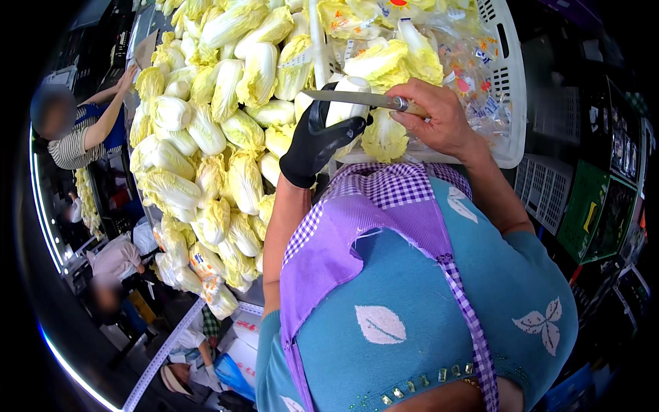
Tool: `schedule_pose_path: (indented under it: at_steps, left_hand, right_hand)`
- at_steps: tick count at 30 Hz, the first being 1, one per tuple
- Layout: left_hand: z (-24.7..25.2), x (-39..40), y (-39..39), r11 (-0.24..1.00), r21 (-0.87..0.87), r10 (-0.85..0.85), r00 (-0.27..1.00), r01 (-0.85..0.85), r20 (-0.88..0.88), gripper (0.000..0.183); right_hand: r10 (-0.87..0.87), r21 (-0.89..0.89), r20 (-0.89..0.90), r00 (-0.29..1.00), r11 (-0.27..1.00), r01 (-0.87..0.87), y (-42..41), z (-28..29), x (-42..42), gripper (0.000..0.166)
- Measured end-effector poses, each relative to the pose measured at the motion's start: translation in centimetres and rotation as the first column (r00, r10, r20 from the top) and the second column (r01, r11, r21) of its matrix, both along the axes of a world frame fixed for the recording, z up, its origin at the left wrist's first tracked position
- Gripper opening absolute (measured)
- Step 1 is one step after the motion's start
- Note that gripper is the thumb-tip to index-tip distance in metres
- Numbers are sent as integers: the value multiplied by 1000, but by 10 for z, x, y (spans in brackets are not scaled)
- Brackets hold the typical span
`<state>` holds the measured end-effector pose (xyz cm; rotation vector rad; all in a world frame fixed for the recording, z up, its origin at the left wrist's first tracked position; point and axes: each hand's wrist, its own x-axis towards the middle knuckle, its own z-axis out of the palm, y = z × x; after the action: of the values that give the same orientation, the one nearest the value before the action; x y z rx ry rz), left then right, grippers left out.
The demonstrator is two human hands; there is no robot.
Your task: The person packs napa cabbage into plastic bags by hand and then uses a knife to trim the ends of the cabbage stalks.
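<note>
My left hand (319,139), in a black glove, grips a napa cabbage (347,105) with its pale base turned up. In my bare right hand (435,116) is a knife (355,98), held by its wooden handle. The blade lies across the cabbage in this view; whether it touches cannot be told. Just below the knife, loose yellow cabbage leaves (383,136) hang over the near part of a white plastic crate (515,113). Left of my gloved hand, many napa cabbages (226,90) are heaped on a table.
Plastic wrappers (463,77) and more leaves (396,64) fill the crate. Some cabbages (208,262) at the heap's near end are in printed wrappers. A person (87,123) reaches toward the heap's far side. Other people work at lower left. Stacked crates (545,190) stand at right.
</note>
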<state>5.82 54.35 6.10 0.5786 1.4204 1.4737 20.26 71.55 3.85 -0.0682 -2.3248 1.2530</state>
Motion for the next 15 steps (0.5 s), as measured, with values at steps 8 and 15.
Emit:
schedule_pose_path:
  at_steps: [8, 15]
  left_hand:
    - [4, 0, -1, 999, -30, -43, 998, 41, -49, 51]
    - [9, -7, 5, 996, 12, -80, 971, 85, -223, 56]
  right_hand:
    - [-44, 24, -44, 998, 999, 45, -4, -6, 1, 23]
    - [-98, 82, -79, 992, 991, 105, 1, -15, 1, 25]
